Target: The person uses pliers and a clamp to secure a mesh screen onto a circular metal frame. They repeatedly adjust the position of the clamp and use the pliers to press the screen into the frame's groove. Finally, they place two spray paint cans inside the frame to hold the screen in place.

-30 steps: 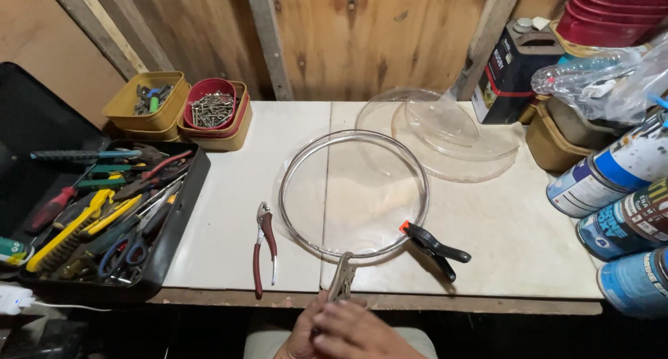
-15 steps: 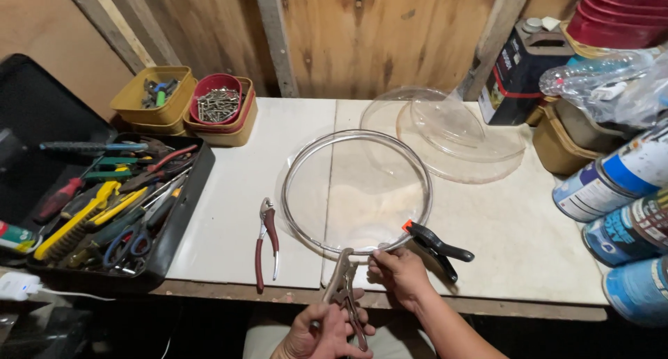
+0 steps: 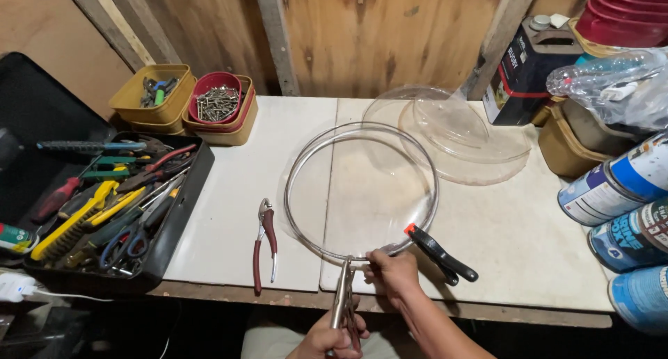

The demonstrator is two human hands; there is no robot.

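A round clear lid with a metal rim lies flat on the white bench top. At its near edge, silver locking pliers bite the rim. My left hand grips the pliers' handles below the bench edge. My right hand pinches the rim just right of the pliers' jaws. A black spring clamp with an orange tip sits on the rim beside my right hand.
Red-handled pliers lie left of the lid. A black tool tray full of hand tools sits far left, with tubs of screws behind. More clear lids lie at the back; paint cans stand right.
Both hands came up from below the bench edge. My left hand took the locking pliers and my right hand moved onto the rim. The camera has moved in closer.
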